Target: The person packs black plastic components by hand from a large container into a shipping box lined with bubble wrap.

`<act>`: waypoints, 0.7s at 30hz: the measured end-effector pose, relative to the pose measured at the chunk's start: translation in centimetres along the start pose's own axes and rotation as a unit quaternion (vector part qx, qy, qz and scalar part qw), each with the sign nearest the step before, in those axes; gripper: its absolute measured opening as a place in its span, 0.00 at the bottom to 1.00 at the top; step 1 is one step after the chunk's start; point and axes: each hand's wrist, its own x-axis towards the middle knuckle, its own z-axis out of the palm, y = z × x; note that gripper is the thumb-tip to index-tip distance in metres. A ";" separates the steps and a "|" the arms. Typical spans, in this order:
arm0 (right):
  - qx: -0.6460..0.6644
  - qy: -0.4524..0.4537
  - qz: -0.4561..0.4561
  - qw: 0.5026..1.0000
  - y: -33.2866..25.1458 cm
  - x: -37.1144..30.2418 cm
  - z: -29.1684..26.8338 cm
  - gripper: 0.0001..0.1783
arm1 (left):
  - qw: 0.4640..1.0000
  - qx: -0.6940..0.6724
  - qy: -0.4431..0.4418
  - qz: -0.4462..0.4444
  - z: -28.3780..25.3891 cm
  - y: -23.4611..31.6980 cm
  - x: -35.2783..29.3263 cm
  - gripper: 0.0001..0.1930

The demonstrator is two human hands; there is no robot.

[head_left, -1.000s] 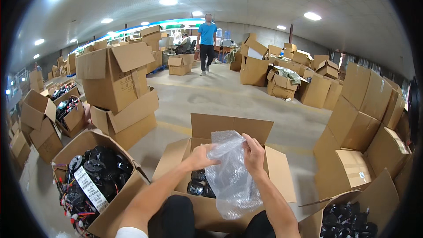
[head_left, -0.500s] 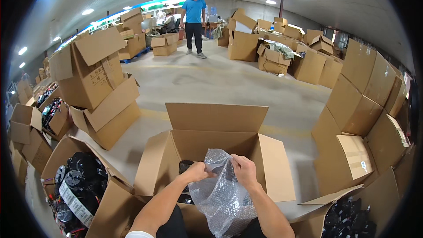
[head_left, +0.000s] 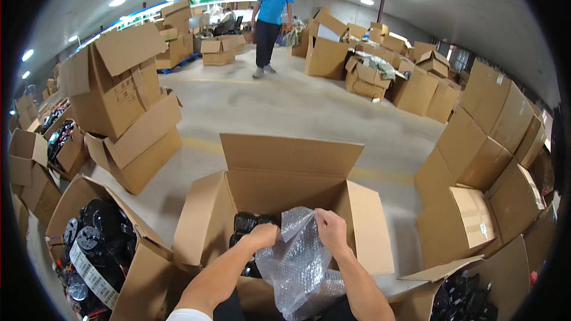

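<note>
A clear bubble wrap bag (head_left: 297, 270) hangs from both my hands over the near side of an open cardboard box (head_left: 285, 187). My left hand (head_left: 263, 236) is closed on the wrap's left edge. On the upper right corner, my right hand (head_left: 331, 229) pinches it, fingers closed. Under and beside the wrap, black glossy parts (head_left: 245, 223) lie in the box's left part; the wrap and my left arm hide some of them. The box's far flap stands up and its side flaps spread outward.
At the left, a carton (head_left: 140, 267) holds black motor-like parts and a printed label strip (head_left: 92, 273). Another carton with black parts (head_left: 467, 300) is at the lower right. Cartons are stacked left (head_left: 119, 95) and right (head_left: 464, 160). A person in a blue shirt (head_left: 273, 6) is on the floor ahead.
My left hand has shifted slightly left and down, uncovering more black parts in the box. Both hands still grip the wrap. The person ahead has come closer and moved a little right.
</note>
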 end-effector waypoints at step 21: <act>-0.046 0.081 0.040 0.995 2.7 -0.6 -2.8 0.07 | 0.972 -0.139 0.189 -0.016 -0.5 -1.7 -0.7 0.13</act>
